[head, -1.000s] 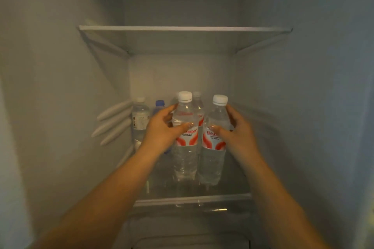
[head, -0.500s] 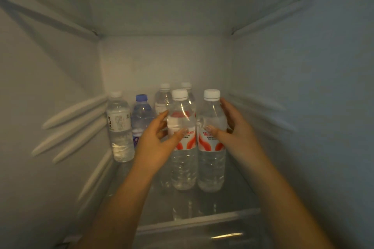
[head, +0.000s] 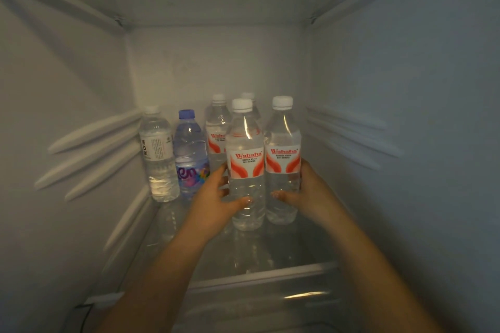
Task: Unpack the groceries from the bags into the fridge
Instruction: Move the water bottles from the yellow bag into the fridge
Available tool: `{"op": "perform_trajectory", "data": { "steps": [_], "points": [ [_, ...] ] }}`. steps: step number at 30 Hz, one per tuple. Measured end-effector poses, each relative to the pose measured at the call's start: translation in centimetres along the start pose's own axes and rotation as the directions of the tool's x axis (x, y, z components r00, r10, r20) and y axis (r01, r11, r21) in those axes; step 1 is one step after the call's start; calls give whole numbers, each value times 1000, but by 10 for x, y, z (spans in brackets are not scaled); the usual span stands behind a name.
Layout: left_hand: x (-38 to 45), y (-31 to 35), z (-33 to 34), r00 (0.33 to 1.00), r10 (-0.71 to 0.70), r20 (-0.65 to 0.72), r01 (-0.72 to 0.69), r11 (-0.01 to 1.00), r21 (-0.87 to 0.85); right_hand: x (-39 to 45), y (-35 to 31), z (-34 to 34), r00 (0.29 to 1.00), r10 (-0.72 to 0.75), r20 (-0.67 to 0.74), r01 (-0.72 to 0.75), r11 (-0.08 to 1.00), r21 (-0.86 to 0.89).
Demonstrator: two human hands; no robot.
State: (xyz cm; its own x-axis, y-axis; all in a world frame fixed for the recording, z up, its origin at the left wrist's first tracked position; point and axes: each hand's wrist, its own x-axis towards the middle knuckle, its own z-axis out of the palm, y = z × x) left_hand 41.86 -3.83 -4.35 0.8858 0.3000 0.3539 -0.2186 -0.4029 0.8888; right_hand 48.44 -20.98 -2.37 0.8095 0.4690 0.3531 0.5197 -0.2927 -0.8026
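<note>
Inside the fridge, a person's left hand (head: 213, 197) wraps its fingers around one red-labelled water bottle (head: 245, 167) while the right hand (head: 307, 192) grips a second (head: 282, 159), both upright, side by side on the glass shelf (head: 270, 276). Four more bottles stand behind and to the left.

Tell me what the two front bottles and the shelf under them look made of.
Left front bottle and right front bottle: clear, glossy thin plastic, ribbed walls, matte white caps, printed labels. Shelf: probably glass, since it mirrors the bottles, with a pale front trim.
</note>
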Motion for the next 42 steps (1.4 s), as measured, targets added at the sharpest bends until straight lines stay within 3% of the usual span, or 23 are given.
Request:
{"op": "perform_trajectory", "data": {
  "steps": [6,19,23,27,29,33,42],
  "points": [
    [18,-2,9,999,-26,-37,27,999,25,51,18,0,997,54,-54,-61,986,-154],
    [44,-22,11,999,-3,-33,4,999,36,101,50,1,995,59,-78,-60,998,-13],
    [47,-24,13,1000,12,-18,-11,999,46,97,55,0,992,77,-97,-83,995,-61],
    [48,-20,19,999,36,2,-36,998,45,69,38,1,954,179,-241,-152,980,128],
    [47,-18,25,999,50,11,-51,998,37,49,25,4,944,242,-223,-182,948,261],
    [47,-16,43,996,90,13,-91,996,23,19,8,19,988,141,-63,-117,950,290],
    [60,-15,78,988,153,-1,-153,988,17,27,25,15,963,84,-254,-21,970,241]
  ]
}}
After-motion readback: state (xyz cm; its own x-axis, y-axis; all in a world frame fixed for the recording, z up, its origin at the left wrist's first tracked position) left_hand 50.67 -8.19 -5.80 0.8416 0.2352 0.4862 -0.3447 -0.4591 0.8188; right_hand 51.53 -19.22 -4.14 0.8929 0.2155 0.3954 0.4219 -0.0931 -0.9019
